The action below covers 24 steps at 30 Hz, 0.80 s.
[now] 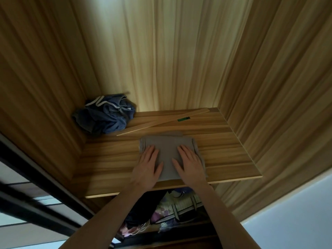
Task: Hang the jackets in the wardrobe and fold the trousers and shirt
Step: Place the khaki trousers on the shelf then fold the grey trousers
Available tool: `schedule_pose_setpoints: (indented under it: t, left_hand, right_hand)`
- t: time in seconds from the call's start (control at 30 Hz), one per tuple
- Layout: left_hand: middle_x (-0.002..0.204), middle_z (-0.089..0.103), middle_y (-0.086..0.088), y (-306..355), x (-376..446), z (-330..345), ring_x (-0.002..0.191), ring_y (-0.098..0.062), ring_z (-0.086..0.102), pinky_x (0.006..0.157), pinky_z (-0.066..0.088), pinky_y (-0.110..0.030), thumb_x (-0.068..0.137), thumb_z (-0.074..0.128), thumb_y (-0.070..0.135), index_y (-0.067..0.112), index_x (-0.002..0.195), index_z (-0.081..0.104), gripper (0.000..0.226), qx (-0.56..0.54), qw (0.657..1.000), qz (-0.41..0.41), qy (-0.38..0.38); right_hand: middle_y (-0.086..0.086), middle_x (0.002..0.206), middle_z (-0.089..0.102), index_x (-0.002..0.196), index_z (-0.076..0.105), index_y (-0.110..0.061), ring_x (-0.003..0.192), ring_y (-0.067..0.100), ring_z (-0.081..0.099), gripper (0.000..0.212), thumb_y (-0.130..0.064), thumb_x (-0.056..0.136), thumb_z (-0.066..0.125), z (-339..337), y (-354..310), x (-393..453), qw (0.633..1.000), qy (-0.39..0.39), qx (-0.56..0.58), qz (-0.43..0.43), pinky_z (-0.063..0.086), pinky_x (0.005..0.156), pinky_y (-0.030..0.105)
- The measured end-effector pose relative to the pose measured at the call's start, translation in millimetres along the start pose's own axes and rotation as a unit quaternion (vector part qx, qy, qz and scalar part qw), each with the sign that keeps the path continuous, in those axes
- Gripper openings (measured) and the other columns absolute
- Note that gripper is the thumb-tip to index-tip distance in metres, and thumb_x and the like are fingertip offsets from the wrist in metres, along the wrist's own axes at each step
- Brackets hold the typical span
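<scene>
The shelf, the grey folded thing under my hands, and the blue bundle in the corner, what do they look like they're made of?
Shelf: probably laminated board, with streaky printed-looking grain and a pale edge strip.
Grey folded garment: soft matte fabric, likely knit; layered edges show.
Blue bundle: thin crumpled cloth with pale trim, possibly a light woven fabric.

grey folded garment (168, 150), blue crumpled garment with white stripes (106, 115), brown wood-grain shelf (224, 150)
</scene>
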State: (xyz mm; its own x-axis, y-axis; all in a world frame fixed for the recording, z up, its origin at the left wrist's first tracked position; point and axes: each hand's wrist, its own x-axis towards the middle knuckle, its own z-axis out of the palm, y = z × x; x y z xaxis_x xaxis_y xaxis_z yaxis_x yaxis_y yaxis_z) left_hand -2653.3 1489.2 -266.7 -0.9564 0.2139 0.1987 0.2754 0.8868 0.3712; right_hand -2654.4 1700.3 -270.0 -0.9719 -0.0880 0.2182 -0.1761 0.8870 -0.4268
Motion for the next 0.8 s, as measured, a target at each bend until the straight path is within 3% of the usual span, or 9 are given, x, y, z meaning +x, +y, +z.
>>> schedule_pose_setpoints:
  t: [0.07, 0.23, 0.47, 0.67, 0.8]
  left_hand:
    - [0.171, 0.020, -0.003, 0, -2, -4, 0.159, -0.018, 0.013, 0.127, 0.004, -0.030, 0.100, 0.017, 0.064, 0.019, 0.162, 0.028, 0.078, -0.011, 1.000, 0.001, -0.007]
    - [0.161, 0.042, -0.002, 8, -21, -30, 0.150, -0.020, 0.035, 0.124, 0.031, -0.041, 0.106, 0.036, 0.053, 0.019, 0.158, 0.038, 0.062, -0.078, 0.996, -0.013, 0.039]
    - [0.153, 0.050, -0.001, 8, -93, -98, 0.138, -0.019, 0.048, 0.113, 0.044, -0.040, 0.107, 0.044, 0.047, 0.019, 0.154, 0.040, 0.054, -0.090, 0.989, 0.023, 0.114]
    - [0.144, 0.055, -0.003, -4, -194, -169, 0.133, -0.024, 0.051, 0.113, 0.042, -0.047, 0.105, 0.048, 0.045, 0.016, 0.149, 0.046, 0.053, -0.069, 0.977, 0.016, 0.201]
    - [0.146, 0.053, 0.002, -15, -268, -212, 0.137, -0.019, 0.048, 0.117, 0.039, -0.038, 0.104, 0.049, 0.046, 0.018, 0.151, 0.045, 0.054, -0.066, 0.967, -0.018, 0.246]
  right_hand:
    - [-0.004, 0.165, 0.037, 0.161, 0.034, -0.025, 0.154, 0.015, 0.029, 0.080, -0.074, 0.099, 0.022, -3, 0, 0, 1.000, -0.011, 0.004, 0.000, 0.022, 0.126, 0.036]
    - [0.002, 0.163, 0.041, 0.158, 0.038, -0.018, 0.151, 0.020, 0.036, 0.086, -0.077, 0.097, 0.025, -23, -15, -10, 0.997, 0.014, 0.072, 0.005, 0.031, 0.124, 0.039]
    - [0.001, 0.163, 0.039, 0.159, 0.036, -0.015, 0.151, 0.017, 0.033, 0.072, -0.062, 0.105, 0.038, -61, -69, -69, 0.990, 0.068, 0.118, -0.033, 0.024, 0.123, 0.031]
    - [-0.002, 0.164, 0.038, 0.159, 0.035, -0.020, 0.152, 0.014, 0.030, 0.070, -0.064, 0.104, 0.035, -84, -152, -142, 0.982, 0.086, 0.154, -0.073, 0.026, 0.126, 0.042]
    - [-0.004, 0.164, 0.037, 0.159, 0.036, -0.021, 0.153, 0.010, 0.028, 0.071, -0.066, 0.104, 0.033, -87, -211, -179, 0.975, 0.087, 0.169, -0.115, 0.026, 0.126, 0.046]
